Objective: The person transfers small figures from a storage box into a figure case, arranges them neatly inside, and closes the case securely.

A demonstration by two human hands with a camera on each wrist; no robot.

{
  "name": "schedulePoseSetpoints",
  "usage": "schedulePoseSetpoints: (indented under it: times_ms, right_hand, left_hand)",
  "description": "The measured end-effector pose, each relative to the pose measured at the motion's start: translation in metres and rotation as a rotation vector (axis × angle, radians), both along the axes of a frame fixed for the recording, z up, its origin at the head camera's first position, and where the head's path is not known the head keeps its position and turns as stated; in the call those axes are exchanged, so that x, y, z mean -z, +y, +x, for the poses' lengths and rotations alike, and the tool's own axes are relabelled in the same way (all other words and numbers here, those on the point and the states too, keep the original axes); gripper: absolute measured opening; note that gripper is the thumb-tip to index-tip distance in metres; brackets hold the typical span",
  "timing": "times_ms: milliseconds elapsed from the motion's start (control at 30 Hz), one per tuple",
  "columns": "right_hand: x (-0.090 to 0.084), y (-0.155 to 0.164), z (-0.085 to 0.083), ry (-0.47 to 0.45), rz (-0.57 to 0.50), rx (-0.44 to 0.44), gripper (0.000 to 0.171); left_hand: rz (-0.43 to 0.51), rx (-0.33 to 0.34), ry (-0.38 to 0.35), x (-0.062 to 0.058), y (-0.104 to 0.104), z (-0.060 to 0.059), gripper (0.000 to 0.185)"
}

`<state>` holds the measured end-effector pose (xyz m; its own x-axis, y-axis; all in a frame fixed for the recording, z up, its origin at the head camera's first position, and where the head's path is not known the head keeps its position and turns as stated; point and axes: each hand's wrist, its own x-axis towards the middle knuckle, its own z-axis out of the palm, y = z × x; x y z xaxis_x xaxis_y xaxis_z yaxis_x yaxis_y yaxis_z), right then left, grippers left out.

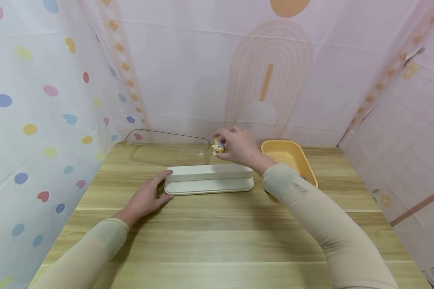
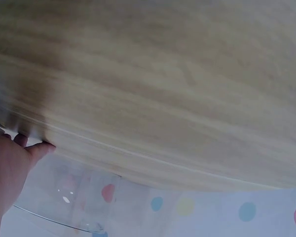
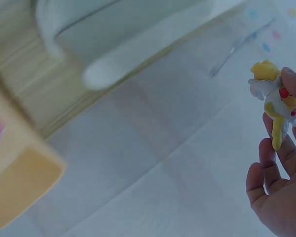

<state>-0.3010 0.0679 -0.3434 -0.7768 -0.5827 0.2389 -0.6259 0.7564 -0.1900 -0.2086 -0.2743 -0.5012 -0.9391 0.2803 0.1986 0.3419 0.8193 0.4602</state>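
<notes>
Fingers of the right hand (image 1: 238,146) pinch a small toy figure (image 1: 218,146) at centre frame in the head view, held up off the surface (image 1: 217,237), just above and behind the white tray (image 1: 209,179). In the right wrist view, far right, the toy figure (image 3: 276,101) sits at the fingertips (image 3: 295,84), thumb side not clear; the pinch near its top leaves the body hanging free so it can be turned or lowered, prob. why it's gripped that way.

Toy: hard glossy plastic by the look, white body w/ yellow parts, red dots, a thin yellow tail or leg pointing down.

Left hand (image 1: 146,196), lower left of centre, lies flat on the surface w/ fingers straight and relaxed, tips touching the tray's left end, seemingly to steady it.

Tray is long, low, off-white, matte, rounded corners, w/ a raised back wall. Behind it, upper left of centre, a clear plastic lid (image 1: 168,146), thin-walled, same long rounded shape. Right of the hand sits a yellow bin (image 1: 291,158), smooth plastic w/ a flared rim. Surface is pale wood-grain laminate. Left wrist view is blurred; shows mostly grain and 1 clear edge.
</notes>
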Motion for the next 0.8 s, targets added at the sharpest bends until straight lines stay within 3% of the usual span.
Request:
schedulePoseSetpoints:
  times_ms: [367,800]
  right_hand:
    - [0.028,-0.066,0.021,0.060,0.114,-0.131,0.057]
    - [0.058,-0.097,0.035,0.134,0.160,-0.218,0.054]
  left_hand:
    - [0.009,0.015,-0.008,-0.001,-0.002,-0.001,0.088]
    - [0.018,0.032,0.019,0.002,-0.003,-0.003,0.091]
